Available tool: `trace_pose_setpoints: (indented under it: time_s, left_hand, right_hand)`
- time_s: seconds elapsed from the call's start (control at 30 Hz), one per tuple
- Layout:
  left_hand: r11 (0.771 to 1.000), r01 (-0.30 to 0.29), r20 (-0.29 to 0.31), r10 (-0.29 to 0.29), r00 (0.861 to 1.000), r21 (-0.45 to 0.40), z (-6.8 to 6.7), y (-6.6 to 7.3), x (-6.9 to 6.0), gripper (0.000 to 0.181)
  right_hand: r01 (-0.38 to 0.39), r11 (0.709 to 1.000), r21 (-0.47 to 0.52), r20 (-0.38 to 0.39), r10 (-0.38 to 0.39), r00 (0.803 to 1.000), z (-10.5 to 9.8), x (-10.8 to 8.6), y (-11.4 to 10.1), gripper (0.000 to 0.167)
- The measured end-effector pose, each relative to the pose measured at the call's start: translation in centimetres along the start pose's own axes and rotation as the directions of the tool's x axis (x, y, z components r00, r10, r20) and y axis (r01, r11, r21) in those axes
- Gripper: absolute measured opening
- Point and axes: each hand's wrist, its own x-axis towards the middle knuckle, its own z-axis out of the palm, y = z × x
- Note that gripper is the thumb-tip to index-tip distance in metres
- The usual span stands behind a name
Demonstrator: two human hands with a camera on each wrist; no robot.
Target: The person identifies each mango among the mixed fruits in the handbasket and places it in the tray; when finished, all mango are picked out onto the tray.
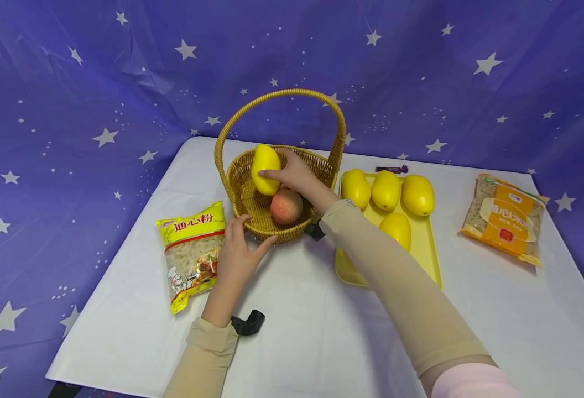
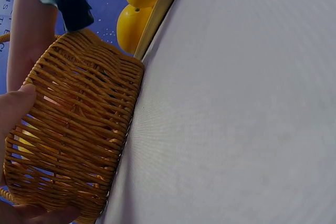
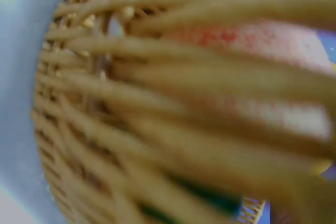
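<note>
A wicker basket (image 1: 284, 236) with a tall arched handle stands on the white table, and a peach (image 1: 287, 207) lies inside it near the front. My right hand (image 1: 296, 172) reaches into the basket and grips a yellow mango (image 1: 263, 168) held upright, above and left of the peach. Low at the basket's near left side, my left hand (image 1: 236, 251) holds the wall between spread thumb and fingers. Its thumb (image 2: 18, 106) lies at the rim in the left wrist view. Close, blurred weave fills most of the right wrist view, with the peach (image 3: 283, 45) showing through it.
Right of the basket, a yellow tray (image 1: 432, 257) bears several yellow mangoes (image 1: 385, 189). A wrapped purple candy (image 1: 392, 169) lies behind it. A macaroni bag (image 1: 194, 257) lies beside my left hand; an orange pasta bag (image 1: 506, 218) lies at the far right.
</note>
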Motion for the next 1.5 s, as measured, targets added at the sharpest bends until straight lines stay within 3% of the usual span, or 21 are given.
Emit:
trace_pose_setpoints:
  time_s: [0.17, 0.5, 0.77, 0.93, 1.5]
  left_hand:
    - [1.0, 0.001, 0.009, -0.001, 1.0, 0.007, 0.1, 0.0, 0.1, 0.079]
    - [1.0, 0.009, 0.005, -0.009, 1.0, 0.006, 0.2, 0.0, 0.3, 0.079]
    - [1.0, 0.03, 0.026, -0.03, 0.999, 0.006, 0.3, 0.2, 0.2, 0.085]
    - [0.999, 0.042, 0.034, -0.042, 0.999, 0.0, 0.1, 0.2, 0.1, 0.086]
    - [1.0, 0.001, -0.006, -0.001, 1.0, -0.013, 0.0, 0.1, 0.1, 0.081]
  right_hand:
    - [-0.029, 0.997, 0.073, 0.01, 0.028, 1.0, -1.6, -0.6, -0.1, 0.087]
    - [-0.058, 0.996, 0.071, 0.004, 0.058, 0.998, -4.5, -3.3, 0.6, 0.088]
    - [-0.086, 0.986, 0.142, 0.005, 0.086, 0.996, -7.3, -7.8, 1.8, 0.086]
    - [-0.13, 0.987, 0.1, -0.011, 0.132, 0.991, -8.9, -10.7, 2.8, 0.087]
    - [-0.14, 0.986, 0.089, -0.141, 0.152, 0.978, -14.0, -19.7, 7.6, 0.088]
